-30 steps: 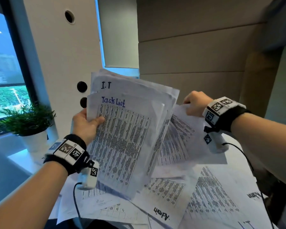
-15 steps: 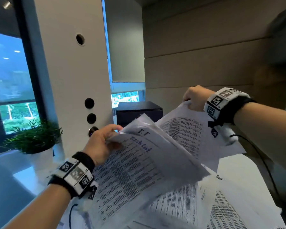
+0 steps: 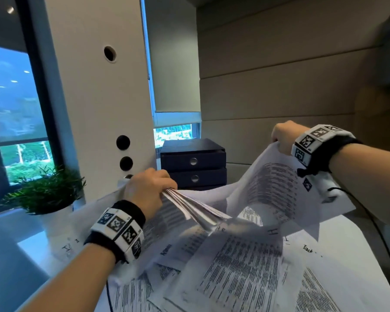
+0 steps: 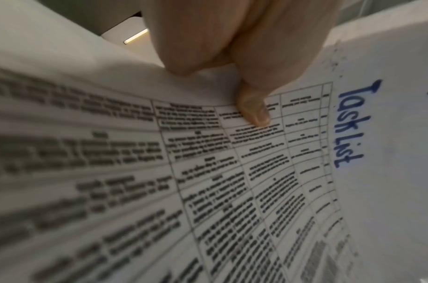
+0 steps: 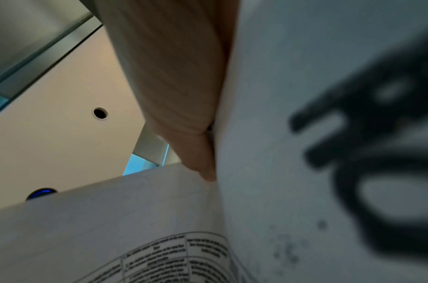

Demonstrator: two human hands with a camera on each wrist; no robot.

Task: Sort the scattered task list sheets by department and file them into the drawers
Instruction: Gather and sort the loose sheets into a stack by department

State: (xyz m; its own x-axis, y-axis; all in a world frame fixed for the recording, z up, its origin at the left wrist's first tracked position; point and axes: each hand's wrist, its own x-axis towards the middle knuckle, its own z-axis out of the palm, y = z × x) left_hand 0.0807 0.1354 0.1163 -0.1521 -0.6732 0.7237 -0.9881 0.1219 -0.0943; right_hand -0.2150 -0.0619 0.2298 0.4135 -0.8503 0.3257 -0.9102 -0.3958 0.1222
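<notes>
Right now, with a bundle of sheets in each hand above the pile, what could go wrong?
1. The left hand pinches its fanned stack by one edge only; sheets may slip from that grip into the unsorted pile.
2. The right hand holds its sheets by a corner, so they may tear or crumple.
3. The visible drawers look closed and neither hand is free.

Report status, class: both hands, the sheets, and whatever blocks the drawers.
Left hand grips a sheaf. Right hand pinches a separate sheet. Drawers shut; held sheets hang before them.
</notes>
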